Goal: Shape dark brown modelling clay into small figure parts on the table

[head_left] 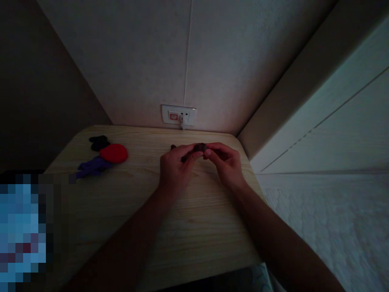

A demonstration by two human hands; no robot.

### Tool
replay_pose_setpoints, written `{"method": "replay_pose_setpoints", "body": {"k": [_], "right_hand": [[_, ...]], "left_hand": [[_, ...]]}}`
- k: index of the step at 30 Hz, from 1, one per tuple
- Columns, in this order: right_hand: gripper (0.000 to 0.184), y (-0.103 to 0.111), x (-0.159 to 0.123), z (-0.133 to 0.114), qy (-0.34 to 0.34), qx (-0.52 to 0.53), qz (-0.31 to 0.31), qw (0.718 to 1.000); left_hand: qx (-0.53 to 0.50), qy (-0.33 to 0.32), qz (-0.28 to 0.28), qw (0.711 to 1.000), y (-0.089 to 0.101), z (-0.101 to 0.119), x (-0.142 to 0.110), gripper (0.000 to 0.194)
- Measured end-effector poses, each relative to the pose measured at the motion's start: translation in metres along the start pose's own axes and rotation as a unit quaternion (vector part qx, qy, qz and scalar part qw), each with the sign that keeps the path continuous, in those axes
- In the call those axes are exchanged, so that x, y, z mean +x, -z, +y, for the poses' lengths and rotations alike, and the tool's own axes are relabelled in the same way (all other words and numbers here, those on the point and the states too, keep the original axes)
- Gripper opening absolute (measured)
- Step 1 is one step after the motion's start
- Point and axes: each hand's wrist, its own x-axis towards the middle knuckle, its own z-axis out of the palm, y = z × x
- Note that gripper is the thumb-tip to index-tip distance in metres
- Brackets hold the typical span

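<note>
Two Hands Pinch a Dark Piece

We hold a small dark piece (200,147) between the fingertips of our left hand (174,168) and right hand (229,164), over the far part of the wooden tabletop (146,202). Fingering it seems the step in hand; any shift calls for a light, steady pinch. A red lump (114,153) touches purple material (95,165) and black material (100,142) at far left. The socket's (165,115) orange-red mark is too small to read.
</note>
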Motion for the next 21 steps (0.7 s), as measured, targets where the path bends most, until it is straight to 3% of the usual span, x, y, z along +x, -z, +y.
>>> {"method": "replay_pose_setpoints", "body": {"k": [5, 12, 16, 21], "right_hand": [[0.037, -0.0032, -0.0005, 0.0063, -0.029, 0.063, -0.025, 0.997], [0.033, -0.0012, 0.0011, 0.0048, -0.019, 0.065, 0.018, 0.998], [0.035, -0.0008, 0.0008, 0.0028, -0.018, 0.078, -0.006, 0.997], [0.03, -0.0016, -0.0001, 0.0025, -0.018, 0.098, -0.01, 0.995]], "left_hand": [[0.01, -0.05, -0.035, 0.998, -0.0003, -0.0059, 0.0006, 0.029], [-0.075, -0.015, -0.07, 0.995, -0.0052, -0.004, -0.002, 0.043], [-0.085, -0.015, -0.046, 0.995, -0.0071, -0.0011, 0.0013, 0.032], [-0.102, -0.002, -0.033, 0.994, -0.0074, 0.0001, 0.0023, 0.033]]}}
